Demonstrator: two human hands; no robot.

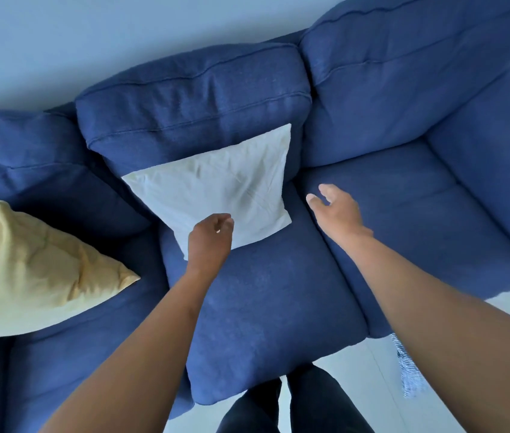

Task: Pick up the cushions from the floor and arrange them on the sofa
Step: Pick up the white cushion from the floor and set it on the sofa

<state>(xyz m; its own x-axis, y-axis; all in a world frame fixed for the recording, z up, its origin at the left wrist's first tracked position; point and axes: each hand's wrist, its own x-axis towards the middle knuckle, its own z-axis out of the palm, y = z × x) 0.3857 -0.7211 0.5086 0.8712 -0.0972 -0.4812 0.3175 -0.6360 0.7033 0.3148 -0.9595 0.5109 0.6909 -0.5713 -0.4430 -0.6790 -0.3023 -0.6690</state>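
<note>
1. White cushion [216, 189] leans on the middle backrest of the blue sofa [278, 307], lower edge on the middle seat.
2. Yellow cushion [28, 270] lies on the left seat, well apart.
3. Left hand [210, 239] overlaps the white cushion's lower edge, fingers curled, holding nothing.
4. Right hand [336, 209] hovers spread and empty beside it.
5. Striped fabric [408, 367] hangs off the seat front.
</note>
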